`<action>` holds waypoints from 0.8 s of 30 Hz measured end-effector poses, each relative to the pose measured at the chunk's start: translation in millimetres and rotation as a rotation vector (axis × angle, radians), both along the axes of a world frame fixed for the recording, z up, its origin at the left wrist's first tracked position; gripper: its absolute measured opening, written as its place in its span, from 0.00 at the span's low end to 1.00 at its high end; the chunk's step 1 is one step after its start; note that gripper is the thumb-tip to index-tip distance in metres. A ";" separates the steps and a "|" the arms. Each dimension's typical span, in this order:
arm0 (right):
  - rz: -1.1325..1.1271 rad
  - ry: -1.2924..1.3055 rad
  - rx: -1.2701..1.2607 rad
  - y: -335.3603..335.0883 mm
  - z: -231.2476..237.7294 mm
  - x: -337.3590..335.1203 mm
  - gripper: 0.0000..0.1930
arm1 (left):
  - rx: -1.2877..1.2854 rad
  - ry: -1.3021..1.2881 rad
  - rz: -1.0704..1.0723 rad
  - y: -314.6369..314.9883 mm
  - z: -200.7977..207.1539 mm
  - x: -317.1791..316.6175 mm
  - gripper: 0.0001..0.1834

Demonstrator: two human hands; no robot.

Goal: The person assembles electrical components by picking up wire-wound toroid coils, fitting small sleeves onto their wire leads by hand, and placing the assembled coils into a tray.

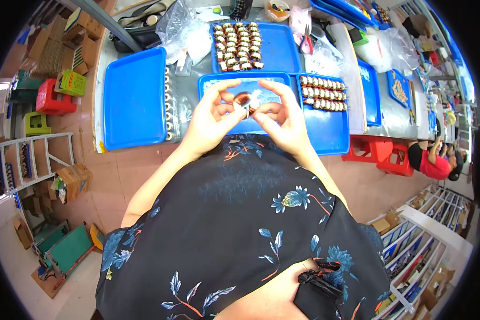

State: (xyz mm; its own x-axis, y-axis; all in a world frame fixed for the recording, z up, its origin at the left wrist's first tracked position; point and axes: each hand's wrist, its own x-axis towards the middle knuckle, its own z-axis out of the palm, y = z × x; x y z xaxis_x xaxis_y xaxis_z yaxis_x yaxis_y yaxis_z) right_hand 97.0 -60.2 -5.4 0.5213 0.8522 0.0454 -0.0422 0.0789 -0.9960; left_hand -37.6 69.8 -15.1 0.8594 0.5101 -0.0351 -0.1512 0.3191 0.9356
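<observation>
A small coil (242, 99), dark copper-brown and pale, is held up over a blue tray (204, 79) at the bench edge. My left hand (210, 116) pinches it between thumb and fingers. Close against its lower right side, my right hand (284, 118) has thumb and fingertips pressed together; whatever they grip is too small to make out. Rows of similar wound coils (237, 47) lie in a blue tray (281, 48) beyond my hands. More coils (324, 93) stand in rows in a blue tray (325, 133) to the right.
A flat blue tray (135, 98) lies at the left, beside a line of pale ring-shaped parts (168, 101). Plastic bags (189, 40) and red-handled pliers (306, 44) sit at the back. Red stools (376, 154) stand right; a person in red (434, 162) is farther off.
</observation>
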 end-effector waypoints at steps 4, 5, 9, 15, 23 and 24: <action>-0.181 -0.831 0.059 2.1 -7.1 5.3 0.22 | -0.009 -0.014 0.020 1.7 1.8 8.1 0.28; -0.198 -0.867 0.115 4.6 -4.7 5.3 0.19 | 0.043 -0.006 0.011 1.4 1.2 9.7 0.27; -0.233 -0.864 0.226 12.1 -5.4 2.1 0.14 | 0.023 -0.082 -0.005 -3.0 -5.6 15.2 0.24; -0.251 -0.840 0.223 10.2 -9.4 4.6 0.11 | -0.107 -0.061 0.032 -7.4 -7.0 19.2 0.21; -0.243 -0.911 0.219 10.5 -4.0 12.8 0.08 | -0.114 -0.071 -0.012 -6.5 -8.8 22.5 0.19; -0.155 -0.900 0.164 9.1 3.0 17.3 0.08 | -0.081 -0.078 -0.029 -6.3 -11.2 22.2 0.19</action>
State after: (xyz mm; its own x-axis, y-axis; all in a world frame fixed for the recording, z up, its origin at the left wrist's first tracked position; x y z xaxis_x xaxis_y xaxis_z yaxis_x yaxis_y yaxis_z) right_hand 114.3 -51.0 -2.3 0.3383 0.7230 0.6024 0.7646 0.1621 -0.6239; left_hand -15.4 63.4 -26.3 0.8757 0.4829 -0.0078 -0.2117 0.3983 0.8925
